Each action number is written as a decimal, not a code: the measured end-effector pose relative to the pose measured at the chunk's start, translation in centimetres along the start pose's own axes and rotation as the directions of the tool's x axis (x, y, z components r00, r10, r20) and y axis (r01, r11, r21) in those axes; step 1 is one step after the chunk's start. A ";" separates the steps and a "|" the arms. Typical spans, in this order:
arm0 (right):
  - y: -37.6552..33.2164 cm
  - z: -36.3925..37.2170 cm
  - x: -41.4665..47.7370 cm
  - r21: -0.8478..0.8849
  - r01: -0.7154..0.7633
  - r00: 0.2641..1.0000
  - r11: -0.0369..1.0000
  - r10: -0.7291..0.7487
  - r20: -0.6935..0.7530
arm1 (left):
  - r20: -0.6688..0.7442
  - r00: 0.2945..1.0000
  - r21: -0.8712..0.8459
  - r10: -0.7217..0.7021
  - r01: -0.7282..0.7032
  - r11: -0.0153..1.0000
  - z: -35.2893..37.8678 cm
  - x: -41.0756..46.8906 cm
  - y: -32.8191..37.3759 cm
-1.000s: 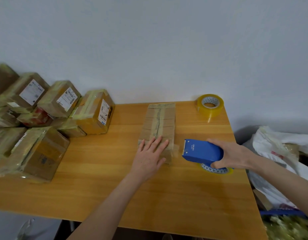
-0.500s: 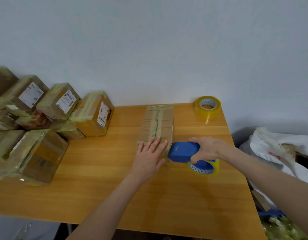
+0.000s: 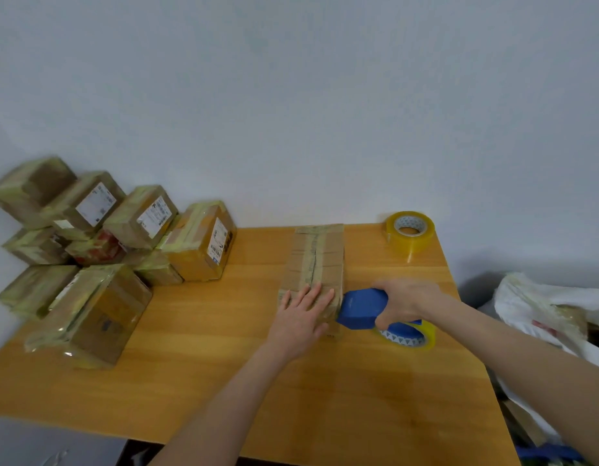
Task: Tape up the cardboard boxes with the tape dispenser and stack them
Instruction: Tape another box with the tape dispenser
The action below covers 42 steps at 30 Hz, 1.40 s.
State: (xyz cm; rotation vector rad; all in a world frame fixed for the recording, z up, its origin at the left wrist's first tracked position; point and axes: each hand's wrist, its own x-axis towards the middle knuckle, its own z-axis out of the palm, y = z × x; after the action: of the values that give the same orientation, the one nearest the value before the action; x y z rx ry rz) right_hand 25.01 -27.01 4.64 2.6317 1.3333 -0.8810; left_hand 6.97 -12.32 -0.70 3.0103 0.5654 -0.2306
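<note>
A long cardboard box [image 3: 316,257] with tape strips along its top lies in the middle of the wooden table [image 3: 224,381]. My left hand [image 3: 303,319] presses flat on the box's near end, fingers straight. My right hand [image 3: 404,302] grips the blue tape dispenser [image 3: 360,309], whose front edge touches the box's near right corner. The dispenser's yellow tape roll [image 3: 409,336] hangs below my right hand. A pile of taped boxes [image 3: 89,250] is stacked at the left against the wall.
A spare yellow tape roll [image 3: 410,234] stands at the table's far right corner. A large taped box [image 3: 93,314] sits near the left front edge. White bags [image 3: 543,317] lie off the table's right side.
My right hand has carried the dispenser leftward from the table's right part up against the box's near right corner. My left hand has stayed pressed on the box.
</note>
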 end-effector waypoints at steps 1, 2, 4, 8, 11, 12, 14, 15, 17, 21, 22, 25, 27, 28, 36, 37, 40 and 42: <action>-0.1 0.0 0.0 -0.009 -0.005 1.000 1.000 0.005 0.002 | 0.003 1.000 -0.006 -0.004 0.004 1.000 0.0 0.0 0.0; -0.2 0.0 -0.1 -0.010 -0.010 1.000 1.000 0.010 0.011 | 0.006 1.000 -0.012 -0.006 0.006 1.000 0.0 0.0 0.0; -0.1 0.0 -0.1 0.024 -0.022 0.999 0.999 0.021 0.038 | 0.012 1.000 -0.023 -0.006 0.007 1.000 -0.2 0.2 -0.1; 0.3 0.2 -0.4 0.117 -0.019 0.997 0.993 0.010 0.073 | 0.030 1.000 -0.008 0.006 -0.006 1.000 -0.5 0.1 -0.1; 0.3 0.2 -0.3 0.102 -0.018 0.998 0.995 0.011 0.069 | 0.037 0.999 0.003 0.006 -0.006 1.000 -0.5 0.0 0.0; 0.4 0.2 -0.2 0.097 -0.016 0.998 0.995 0.010 0.067 | 0.037 0.999 0.003 0.009 -0.009 1.000 -0.5 0.0 0.0; 0.5 0.3 -0.1 0.081 -0.003 0.998 0.997 -0.002 0.063 | 0.038 0.999 -0.006 0.014 -0.014 1.000 -0.5 -0.1 0.0; 0.5 0.3 -0.2 0.063 0.014 0.998 0.998 -0.018 0.053 | 0.034 0.999 -0.006 0.016 -0.015 1.000 -0.4 -0.2 -0.1; 0.4 0.2 -0.1 0.008 0.050 0.999 0.999 -0.050 0.022 | 0.030 0.999 -0.004 0.018 -0.018 1.000 -0.4 -0.3 -0.1; 0.3 0.1 0.1 0.012 0.049 0.999 0.999 -0.049 0.003 | 0.033 0.999 0.004 0.007 -0.007 1.000 -0.3 -0.2 -0.1; 0.5 0.3 0.2 0.063 0.035 0.999 0.997 -0.036 0.026 | 0.039 0.999 0.001 0.006 -0.006 1.000 -0.5 0.0 -0.1; 1.0 0.6 0.0 0.134 -0.001 0.997 0.991 -0.009 0.073 | 0.034 0.999 -0.001 0.013 -0.013 1.000 -0.8 0.4 -0.2; 1.0 0.3 0.1 0.119 0.002 0.997 0.993 -0.010 0.073 | 0.039 0.999 -0.004 0.023 -0.023 1.000 -0.8 0.2 -0.1; 0.9 0.0 0.2 0.102 0.016 0.998 0.995 -0.022 0.063 | 0.041 0.999 -0.006 0.029 -0.029 1.000 -0.8 0.2 -0.1; 4.5 2.3 -0.1 0.113 0.003 0.999 0.994 -0.007 0.039 | 0.049 0.999 -0.012 -0.010 0.011 1.000 -1.0 1.1 -0.4; 5.1 2.2 -0.1 0.297 -0.009 1.000 0.955 0.009 0.004 | 0.038 0.999 -0.005 -0.011 0.011 1.000 -0.8 0.9 -0.2; 5.8 2.9 1.0 0.659 -0.023 0.994 0.751 0.087 -0.065 | 0.004 1.000 0.008 -0.018 0.018 1.000 -0.3 0.7 -0.2; 5.6 4.1 2.3 0.772 -0.054 0.985 0.633 0.162 -0.064 | -0.003 1.000 0.027 -0.017 0.017 0.999 -0.3 0.7 -0.1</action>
State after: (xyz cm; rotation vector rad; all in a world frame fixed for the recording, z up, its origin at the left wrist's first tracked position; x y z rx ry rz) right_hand 28.38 -30.07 -1.07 3.3888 0.9000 -1.5778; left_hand 7.67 -11.98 -0.52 3.0333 0.5930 -0.2367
